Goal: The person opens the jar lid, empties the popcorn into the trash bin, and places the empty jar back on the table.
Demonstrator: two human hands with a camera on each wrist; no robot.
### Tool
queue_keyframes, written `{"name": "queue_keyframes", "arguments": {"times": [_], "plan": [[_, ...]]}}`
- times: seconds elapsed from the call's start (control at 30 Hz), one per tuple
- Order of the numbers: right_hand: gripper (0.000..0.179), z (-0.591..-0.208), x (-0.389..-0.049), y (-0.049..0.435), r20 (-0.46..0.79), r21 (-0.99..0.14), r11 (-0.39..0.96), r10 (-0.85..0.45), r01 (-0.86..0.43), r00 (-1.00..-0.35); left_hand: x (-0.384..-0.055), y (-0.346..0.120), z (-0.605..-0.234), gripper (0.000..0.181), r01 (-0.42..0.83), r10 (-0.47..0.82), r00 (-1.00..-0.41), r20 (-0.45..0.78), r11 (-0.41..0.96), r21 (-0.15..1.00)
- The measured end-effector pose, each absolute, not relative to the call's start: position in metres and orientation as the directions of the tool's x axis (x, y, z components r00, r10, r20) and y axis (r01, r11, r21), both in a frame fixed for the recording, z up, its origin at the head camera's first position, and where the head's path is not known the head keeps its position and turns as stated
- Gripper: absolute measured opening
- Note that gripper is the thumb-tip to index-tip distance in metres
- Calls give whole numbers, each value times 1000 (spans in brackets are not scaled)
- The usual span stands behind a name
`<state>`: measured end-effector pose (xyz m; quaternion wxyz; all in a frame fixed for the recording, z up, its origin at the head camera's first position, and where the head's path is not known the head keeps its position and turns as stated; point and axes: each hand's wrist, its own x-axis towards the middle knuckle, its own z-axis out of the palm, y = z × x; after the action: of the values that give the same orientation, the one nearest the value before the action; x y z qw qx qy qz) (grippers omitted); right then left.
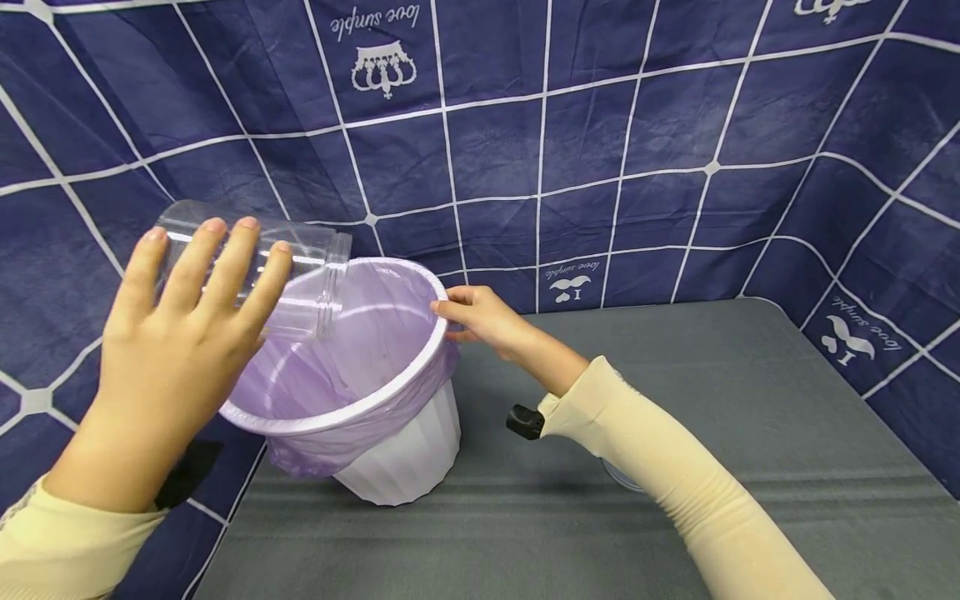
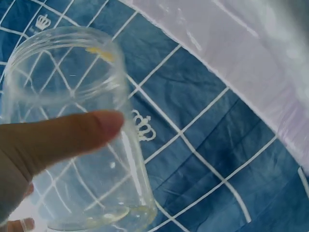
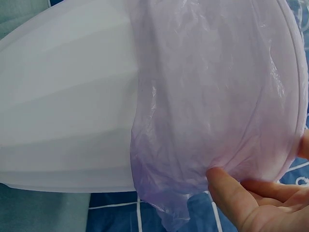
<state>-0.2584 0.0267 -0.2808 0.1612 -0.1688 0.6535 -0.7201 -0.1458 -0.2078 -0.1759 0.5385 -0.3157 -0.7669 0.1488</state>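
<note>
My left hand (image 1: pixel 187 325) grips a clear plastic jar (image 1: pixel 300 267), held on its side with its open mouth over the bin's rim. In the left wrist view my thumb (image 2: pixel 63 137) presses the jar (image 2: pixel 82 145), which looks empty. A white ribbed bin (image 1: pixel 405 450) lined with a purple bag (image 1: pixel 352 358) is tilted toward me on the grey table (image 1: pixel 675 400). My right hand (image 1: pixel 480 321) holds the bin's far rim; in the right wrist view its fingers (image 3: pixel 236 193) curl on the bag-covered rim (image 3: pixel 289 96).
A navy cloth with white grid lines (image 1: pixel 600 150) hangs behind and on both sides of the table. A small black device (image 1: pixel 525 421) sits at my right wrist. A clear rounded object (image 1: pixel 618 477) peeks out under my right forearm.
</note>
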Motion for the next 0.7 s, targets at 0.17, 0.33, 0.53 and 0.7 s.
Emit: {"name": "queue_keyframes", "arguments": {"times": [0.17,0.33,0.53,0.7], "plan": [[37,-282,-260,26,28,-996,-93,-454,16,-891,-146,-215,-183,72,288,455,-253,854,878,-382],[37,-282,-260,26,31,-996,-91,-451,11,-892,-140,-217,-188,97,316,276,-385,881,936,-155],[36,-283,-261,26,38,-995,-95,-452,6,-891,-131,-214,-194,104,442,137,-662,737,865,237],[36,-282,-261,26,33,-996,-89,-449,8,-893,-131,-209,-202,102,590,139,-731,668,621,516]]}}
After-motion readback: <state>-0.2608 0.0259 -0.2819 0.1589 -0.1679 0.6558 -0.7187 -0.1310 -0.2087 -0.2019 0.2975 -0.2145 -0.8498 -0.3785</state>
